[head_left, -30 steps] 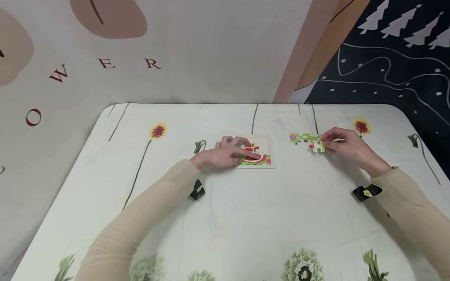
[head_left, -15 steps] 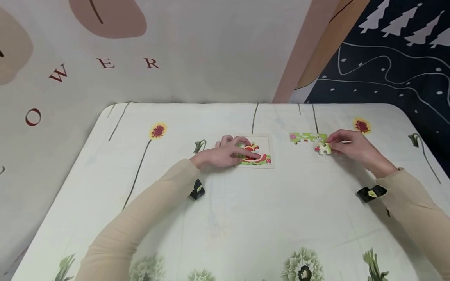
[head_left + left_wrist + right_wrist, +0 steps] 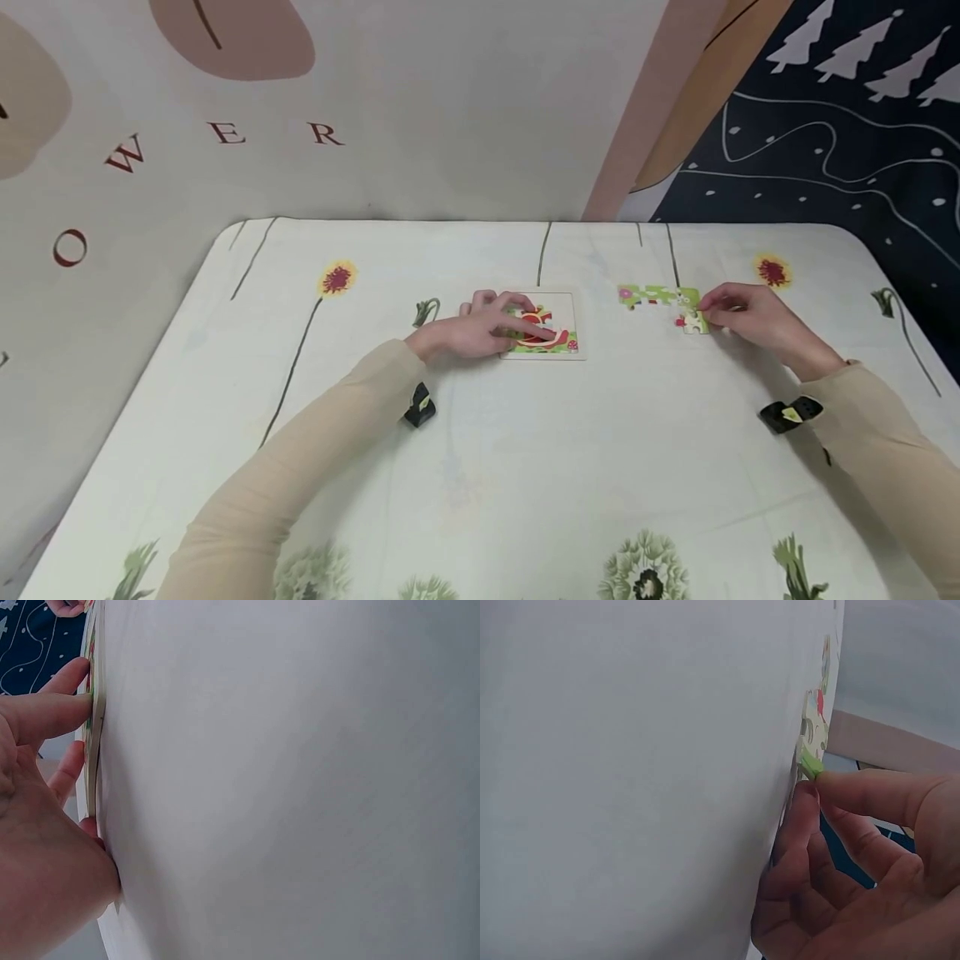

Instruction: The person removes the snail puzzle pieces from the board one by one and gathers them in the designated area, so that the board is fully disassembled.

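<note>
My left hand point(image 3: 486, 325) rests with spread fingers on a framed jigsaw board point(image 3: 567, 302) near the table's middle. Red and green picture pieces fill its lower and left part, and the hand covers some of them. In the left wrist view the fingertips point(image 3: 79, 706) press on the board, whose edge point(image 3: 96, 757) is seen side-on. Farther right, my right hand point(image 3: 750, 318) pinches a green and white puzzle piece point(image 3: 694, 323) between thumb and fingers at table level. The pinched green edge point(image 3: 810, 763) shows in the right wrist view. Beside it lies a row of loose puzzle pieces point(image 3: 647, 293).
A white flower-printed cloth covers the table point(image 3: 525, 467). A pale wall point(image 3: 465, 142) stands behind it, and a dark tree-printed panel point(image 3: 840, 158) is at the back right. Each wrist wears a black band point(image 3: 791, 414).
My right hand has shifted slightly right and toward me with the pinched puzzle piece, away from the loose row. The left hand stays in place on the board.
</note>
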Demonstrator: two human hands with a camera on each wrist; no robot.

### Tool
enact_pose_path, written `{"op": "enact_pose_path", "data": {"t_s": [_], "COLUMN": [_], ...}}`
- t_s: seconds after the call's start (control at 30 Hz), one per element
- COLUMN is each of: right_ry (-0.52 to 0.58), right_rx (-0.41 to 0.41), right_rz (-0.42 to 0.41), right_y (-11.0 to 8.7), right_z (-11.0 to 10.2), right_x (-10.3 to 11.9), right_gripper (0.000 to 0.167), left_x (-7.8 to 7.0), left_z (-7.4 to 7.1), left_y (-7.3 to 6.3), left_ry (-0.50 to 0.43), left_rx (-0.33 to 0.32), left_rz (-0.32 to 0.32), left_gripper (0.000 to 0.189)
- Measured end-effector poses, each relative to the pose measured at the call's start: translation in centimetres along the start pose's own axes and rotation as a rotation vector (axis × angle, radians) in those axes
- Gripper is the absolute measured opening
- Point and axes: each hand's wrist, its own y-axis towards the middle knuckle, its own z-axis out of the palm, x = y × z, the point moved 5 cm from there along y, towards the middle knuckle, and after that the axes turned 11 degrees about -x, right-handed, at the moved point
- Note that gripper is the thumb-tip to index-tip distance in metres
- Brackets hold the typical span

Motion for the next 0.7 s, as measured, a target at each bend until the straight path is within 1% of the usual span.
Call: {"op": "enact_pose_path", "data": {"t_s": [0.17,0.4,0.6,0.7], "right_ry": [-0.009,-0.024,-0.027,-0.033], "right_rx": [0.008,-0.005,-0.012,-0.004], "right_rz": [0.011,0.014,0.01,0.025], "right_y": [0.22,0.56,0.49,0.43], "right_z": [0.11,0.11,0.11,0.18], "right_x": [-0.27,-0.41,-0.22,-0.33], "right_gripper": [0.026,0.024,0.023,0.024], "left_x": [0.09,-0.03,-0.05,0.04], "left_z": [0.03,-0.11,-0.1,-0.06], "left_y": [-0.03,-0.11,-0.16,-0.14], "left_ry": [-0.009,-0.007,-0.008,-0.012], "left_rx": [-0.002,-0.002,-0.004,-0.007], "left_rz": [-0.003,-0.003,0.002,-0.002], "left_gripper": [0.044,0.044,0.044,0.044]}}
